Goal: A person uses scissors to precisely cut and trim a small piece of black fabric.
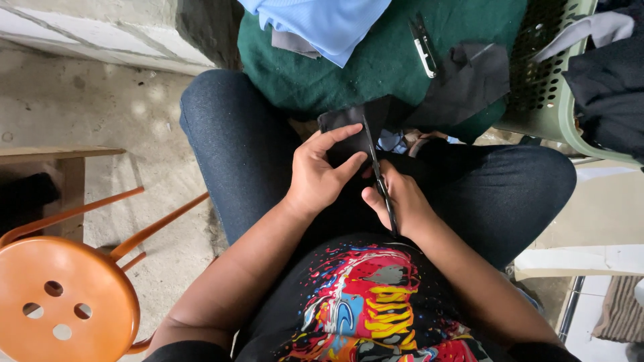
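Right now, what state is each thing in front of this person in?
Left hand: gripping the black cloth piece.
Right hand: closed on the scissors.
Scissors: blades against the black cloth.
Second pair of scissors: lying unused on the green cloth.
Green basket: holding dark clothes.
Orange stool: unoccupied.

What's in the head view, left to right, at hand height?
Orange stool → left hand on a black fabric piece → scissors → right hand gripping them → green plastic basket.
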